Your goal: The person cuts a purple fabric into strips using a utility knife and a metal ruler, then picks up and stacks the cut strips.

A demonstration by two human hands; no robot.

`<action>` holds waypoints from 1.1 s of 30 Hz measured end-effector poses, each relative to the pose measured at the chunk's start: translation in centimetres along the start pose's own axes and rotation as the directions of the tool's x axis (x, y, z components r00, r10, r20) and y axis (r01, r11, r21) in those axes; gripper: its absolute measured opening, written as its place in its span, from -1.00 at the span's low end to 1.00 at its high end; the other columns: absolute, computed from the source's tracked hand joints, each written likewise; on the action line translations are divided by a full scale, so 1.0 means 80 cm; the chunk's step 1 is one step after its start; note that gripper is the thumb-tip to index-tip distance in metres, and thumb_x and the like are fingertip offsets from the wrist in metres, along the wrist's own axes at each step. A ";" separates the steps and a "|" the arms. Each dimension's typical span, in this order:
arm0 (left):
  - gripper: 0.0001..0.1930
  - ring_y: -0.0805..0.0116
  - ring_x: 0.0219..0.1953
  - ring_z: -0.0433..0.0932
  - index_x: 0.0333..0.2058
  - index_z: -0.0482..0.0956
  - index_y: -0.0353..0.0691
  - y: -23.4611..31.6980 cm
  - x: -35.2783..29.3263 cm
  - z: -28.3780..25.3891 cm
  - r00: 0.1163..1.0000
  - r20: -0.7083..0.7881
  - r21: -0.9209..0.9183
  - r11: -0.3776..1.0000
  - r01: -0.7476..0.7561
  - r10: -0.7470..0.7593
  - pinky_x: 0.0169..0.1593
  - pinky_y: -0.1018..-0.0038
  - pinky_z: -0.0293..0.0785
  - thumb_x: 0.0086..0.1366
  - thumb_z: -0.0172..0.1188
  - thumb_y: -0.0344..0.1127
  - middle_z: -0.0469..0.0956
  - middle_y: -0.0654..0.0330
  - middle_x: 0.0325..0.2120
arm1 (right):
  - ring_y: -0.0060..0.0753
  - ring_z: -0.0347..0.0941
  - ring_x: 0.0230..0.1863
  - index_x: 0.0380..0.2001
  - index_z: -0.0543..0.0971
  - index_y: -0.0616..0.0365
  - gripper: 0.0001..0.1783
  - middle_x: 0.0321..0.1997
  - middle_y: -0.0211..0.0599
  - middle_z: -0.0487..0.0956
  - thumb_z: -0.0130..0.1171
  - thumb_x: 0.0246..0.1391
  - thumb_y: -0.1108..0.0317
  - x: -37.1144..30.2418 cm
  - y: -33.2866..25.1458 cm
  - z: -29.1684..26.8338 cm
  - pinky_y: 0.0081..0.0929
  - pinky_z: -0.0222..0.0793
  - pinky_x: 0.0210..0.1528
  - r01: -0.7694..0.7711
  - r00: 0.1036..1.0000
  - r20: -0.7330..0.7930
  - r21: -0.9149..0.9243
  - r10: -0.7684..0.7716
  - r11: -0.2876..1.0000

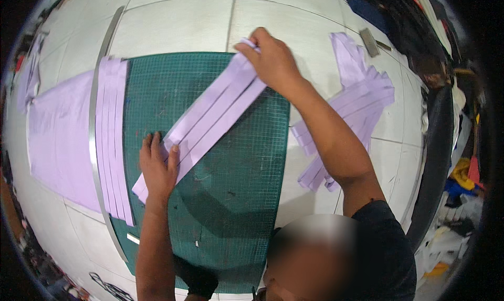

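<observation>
A band of several lilac fabric strips [210,112], lying side by side, runs slantwise over a green cutting mat [226,180]. My right hand [273,59] pinches its far end beyond the mat's top edge, fingers closed. Toward the near end, my left hand [160,167] holds the band between thumb and fingers, partly covering it. Left of this, more cut lilac strips [113,138] lie along the mat's edge. A long metal ruler [93,122] rests between them and a wide sheet of lilac fabric [63,138].
At the right, a loose heap of lilac strips [367,96] lies on the white tiled floor [178,28], partly behind my right arm. A small grey block [369,42] sits beyond it. Dark cable [107,286] coils at the lower left. Mixed cloth and bags [462,196] line the right side.
</observation>
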State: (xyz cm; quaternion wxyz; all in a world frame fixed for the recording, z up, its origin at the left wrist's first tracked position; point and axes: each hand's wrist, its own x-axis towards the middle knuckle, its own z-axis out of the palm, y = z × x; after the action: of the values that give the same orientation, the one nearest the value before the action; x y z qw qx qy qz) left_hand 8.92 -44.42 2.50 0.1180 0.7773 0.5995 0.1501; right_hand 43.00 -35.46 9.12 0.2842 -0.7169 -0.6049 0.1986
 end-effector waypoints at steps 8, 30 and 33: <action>-0.49 -0.11 -0.06 0.45 0.05 0.51 -0.34 0.096 0.013 0.032 0.971 0.056 0.005 0.973 -0.233 0.232 0.02 0.09 0.37 0.24 0.27 -0.10 0.46 -0.14 -0.09 | 0.08 0.56 -0.26 -0.22 0.47 0.22 -0.52 -0.36 0.00 0.61 0.21 0.18 -0.04 -0.059 0.144 -0.188 -0.10 0.43 -0.18 -0.213 0.945 -0.295 -0.214 0.145 0.953; -0.49 -0.14 -0.09 0.46 0.12 0.42 -0.40 0.322 -0.071 0.094 0.793 0.442 -0.430 0.875 -0.224 0.420 0.02 0.12 0.44 0.26 0.26 -0.24 0.43 -0.17 -0.14 | 0.00 0.57 -0.05 -0.12 0.49 0.13 -0.51 -0.13 -0.05 0.64 0.12 0.22 -0.11 -0.115 0.379 -0.378 -0.07 0.44 -0.03 -0.490 0.870 -0.339 -0.517 0.358 0.702; -0.46 -0.15 -0.08 0.46 0.14 0.38 -0.43 0.336 -0.076 0.101 0.764 0.485 -0.470 0.863 -0.183 0.426 0.02 0.13 0.45 0.26 0.26 -0.28 0.42 -0.18 -0.12 | -0.03 0.57 -0.05 -0.09 0.48 0.11 -0.52 -0.12 -0.09 0.64 0.11 0.22 -0.10 -0.102 0.400 -0.367 -0.06 0.45 -0.05 -0.454 0.891 -0.327 -0.595 0.316 0.664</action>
State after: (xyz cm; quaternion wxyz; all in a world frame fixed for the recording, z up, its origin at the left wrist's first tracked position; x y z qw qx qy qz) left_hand 34.63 -57.15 4.23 0.4209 0.8336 0.3550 0.0443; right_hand 84.02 -51.79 10.21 0.0236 -0.8976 -0.4381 -0.0425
